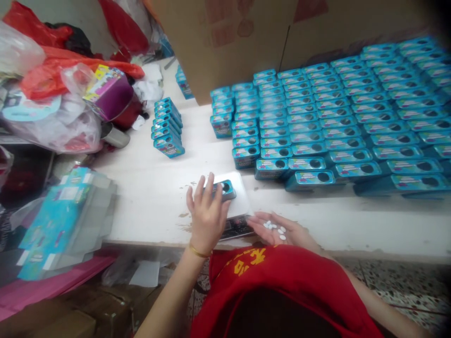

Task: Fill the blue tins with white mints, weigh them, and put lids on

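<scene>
A small blue tin (229, 188) with a dark round hole in its top stands on the white plate of a digital scale (241, 199). Over it is my left hand (207, 216), fingers spread, with the index finger and thumb touching or very close to the tin's top. A small white spot shows by the index fingertip; I cannot tell if it is a tablet. Palm up beside the scale, my right hand (282, 230) is cupped around several white oval tablets (270, 225). The scale's dark front panel (237, 226) is partly hidden by my hands.
Many blue tins (306, 126) stand in tight rows across the right of the white table (148, 202). A short row of tins (167, 126) is at left. Behind rises a large cardboard box (246, 42). Flat blue cartons (63, 220) and plastic bags (63, 112) crowd the left side.
</scene>
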### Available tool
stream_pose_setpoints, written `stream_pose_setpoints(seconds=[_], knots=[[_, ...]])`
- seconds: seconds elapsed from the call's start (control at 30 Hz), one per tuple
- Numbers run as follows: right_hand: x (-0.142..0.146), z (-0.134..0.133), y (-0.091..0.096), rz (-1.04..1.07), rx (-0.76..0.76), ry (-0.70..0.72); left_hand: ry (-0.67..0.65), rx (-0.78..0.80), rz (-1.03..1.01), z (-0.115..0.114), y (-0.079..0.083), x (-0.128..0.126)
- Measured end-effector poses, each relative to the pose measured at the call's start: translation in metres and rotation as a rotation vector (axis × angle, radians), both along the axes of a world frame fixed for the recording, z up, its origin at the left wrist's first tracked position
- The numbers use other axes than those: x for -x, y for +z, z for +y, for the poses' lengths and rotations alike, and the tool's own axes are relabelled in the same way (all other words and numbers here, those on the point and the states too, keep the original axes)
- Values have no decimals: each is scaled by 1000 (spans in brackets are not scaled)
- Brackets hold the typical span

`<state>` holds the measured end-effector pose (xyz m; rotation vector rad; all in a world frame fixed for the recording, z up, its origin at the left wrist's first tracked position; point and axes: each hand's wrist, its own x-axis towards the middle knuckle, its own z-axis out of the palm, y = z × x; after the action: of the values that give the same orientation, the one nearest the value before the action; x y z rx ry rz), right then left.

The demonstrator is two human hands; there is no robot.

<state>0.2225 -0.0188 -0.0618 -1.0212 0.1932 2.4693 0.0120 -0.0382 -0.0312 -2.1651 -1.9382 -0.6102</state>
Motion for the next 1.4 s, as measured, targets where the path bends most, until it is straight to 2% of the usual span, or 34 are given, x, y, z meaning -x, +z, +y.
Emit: stream_pose_setpoints(seconds=[0.1, 0.2, 0.33, 0.4, 0.5, 0.6, 0.73, 0.83, 0.9, 0.97, 1.07, 1.17, 1.23, 1.3, 1.4], knots=[[-2, 1, -3, 16, 2, -13, -47, 3, -13, 9, 5, -3], [-3, 2, -6, 23, -3, -32, -8, -3, -54, 13, 10, 6], [-3, 5, -9, 8, 0, -31, -101, 247, -98, 19, 17, 32], [-1, 8, -11, 5, 10, -25, -124, 320, -155, 32, 21, 49], [2, 12, -13, 10, 25, -26, -47, 212, -201, 72, 24, 76], [3, 15, -15, 26, 21, -59, -30, 163, -125, 133, 15, 94], [3, 17, -19, 28, 15, -104, -104, 271, -45, 206, -13, 93], [1, 18, -21, 13, 4, -123, -91, 195, 0, 231, -28, 85], [-1, 18, -24, 6, 6, -127, -70, 87, 24, 231, -31, 89], [-2, 19, -26, 6, 17, -119, -6, -3, 34, 220, -28, 103], [-2, 19, -28, 10, 35, -81, 240, -63, 71, 195, -23, 140], [2, 20, -28, 7, 37, -51, 455, 2, 149, 173, -24, 178], [4, 19, -28, 12, 22, -49, 458, 84, 210, 163, -27, 194], [5, 18, -28, 25, 7, -55, 388, 137, 267, 156, -25, 198], [3, 16, -26, 27, -6, -83, 278, 167, 302, 140, -7, 181]])
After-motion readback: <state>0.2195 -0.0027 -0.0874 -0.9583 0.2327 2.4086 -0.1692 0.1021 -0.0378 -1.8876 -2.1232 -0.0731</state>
